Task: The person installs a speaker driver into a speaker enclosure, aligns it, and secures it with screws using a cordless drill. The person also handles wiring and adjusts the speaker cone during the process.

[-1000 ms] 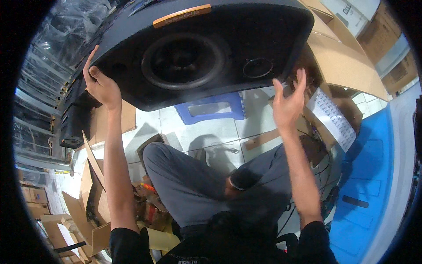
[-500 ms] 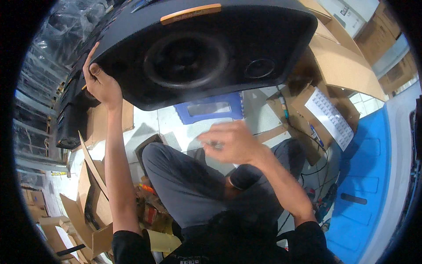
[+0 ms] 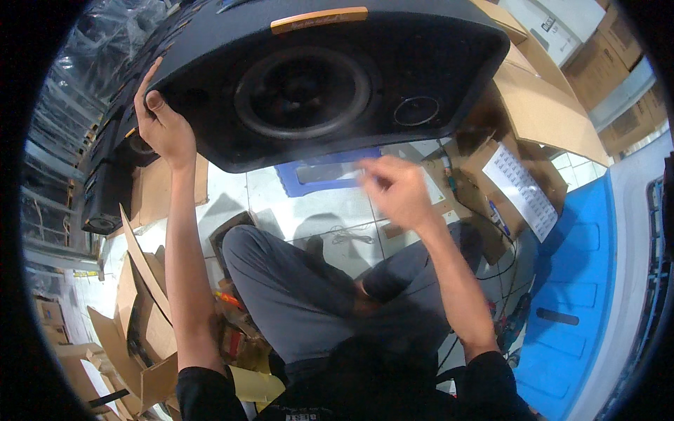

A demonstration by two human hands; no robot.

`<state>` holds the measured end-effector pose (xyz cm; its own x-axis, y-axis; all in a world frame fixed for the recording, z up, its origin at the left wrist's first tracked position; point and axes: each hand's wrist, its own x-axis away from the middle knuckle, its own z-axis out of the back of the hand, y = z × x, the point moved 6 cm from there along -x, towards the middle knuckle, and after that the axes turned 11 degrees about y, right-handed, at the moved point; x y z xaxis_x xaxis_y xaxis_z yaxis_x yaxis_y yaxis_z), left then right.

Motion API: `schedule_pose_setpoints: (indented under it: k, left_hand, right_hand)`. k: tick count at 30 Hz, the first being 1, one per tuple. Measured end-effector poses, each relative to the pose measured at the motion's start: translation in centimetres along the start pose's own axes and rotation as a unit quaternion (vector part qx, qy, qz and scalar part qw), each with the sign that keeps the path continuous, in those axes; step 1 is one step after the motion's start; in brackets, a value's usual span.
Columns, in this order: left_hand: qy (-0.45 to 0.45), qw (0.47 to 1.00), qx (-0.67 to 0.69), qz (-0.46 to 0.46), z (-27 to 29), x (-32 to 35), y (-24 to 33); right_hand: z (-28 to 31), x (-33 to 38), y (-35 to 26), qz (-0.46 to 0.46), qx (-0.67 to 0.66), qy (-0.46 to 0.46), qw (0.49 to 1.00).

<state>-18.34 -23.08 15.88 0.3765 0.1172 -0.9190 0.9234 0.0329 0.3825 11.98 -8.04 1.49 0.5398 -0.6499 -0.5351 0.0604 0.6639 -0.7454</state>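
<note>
A large black speaker cabinet [image 3: 386, 74] lies on its side across the top of the view, with a big round woofer, a smaller round opening and an orange nameplate strip. My left hand [image 3: 167, 137] grips its left end, thumb on the front face and fingers wrapped around the far edge. My right hand [image 3: 401, 191] hovers below the speaker's lower edge, apart from it. Its fingers are smeared by motion, so whether they hold anything is unclear. Under the speaker stands a blue plastic stool [image 3: 298, 188], partly hidden.
A thin coiled cable [image 3: 345, 236] lies on the tiled floor before my crossed legs. Right are an open cardboard box [image 3: 540, 105], a printed sheet [image 3: 521, 189], a blue pen [image 3: 498, 217] and a blue plastic panel [image 3: 569, 309]. Cardboard pieces [image 3: 151, 316] and another speaker [image 3: 105, 189] stand left.
My right hand has moved up and right, toward the speaker's lower edge, uncovering the coiled cable on the floor. My left hand keeps its grip on the speaker.
</note>
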Motion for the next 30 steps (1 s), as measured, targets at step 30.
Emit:
schedule_pose_setpoints:
  k: [30]
  left_hand:
    - [0.026, 0.999, 0.030, -0.036, -0.5, -0.1, 0.2]
  right_hand:
    - [4.1, 11.1, 7.4, -0.369, -0.088, -0.004, 0.925]
